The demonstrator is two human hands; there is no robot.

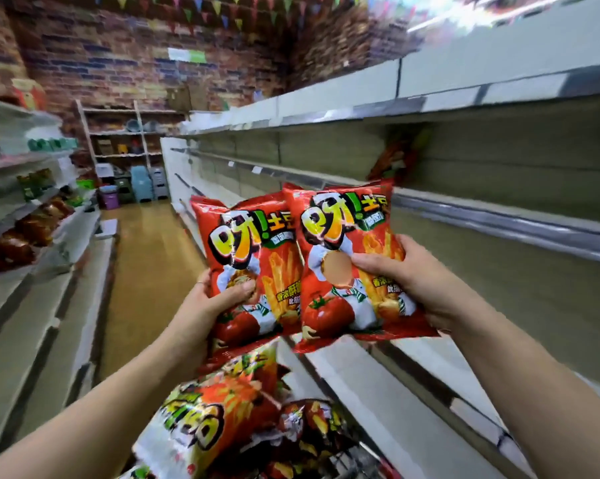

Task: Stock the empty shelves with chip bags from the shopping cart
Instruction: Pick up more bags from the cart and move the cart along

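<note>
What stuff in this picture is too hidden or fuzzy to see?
Head view, each one:
1. Shopping cart: mostly buried under piled chip bags, cut off by the bottom edge.
2. Left bag: its right side hidden behind the right bag.
3. Red packet on the shelf: too blurred to read.
4. Back-wall shelf goods: too small.

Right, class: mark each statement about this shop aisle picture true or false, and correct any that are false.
1. The left hand holds the left red foil chip bag. True.
2. The right hand holds nothing. False: it grips the right red foil chip bag.
3. The pale metal shelves on the right are packed full. False: mostly bare.
4. More red chip bags lie piled below the hands. True.
</note>
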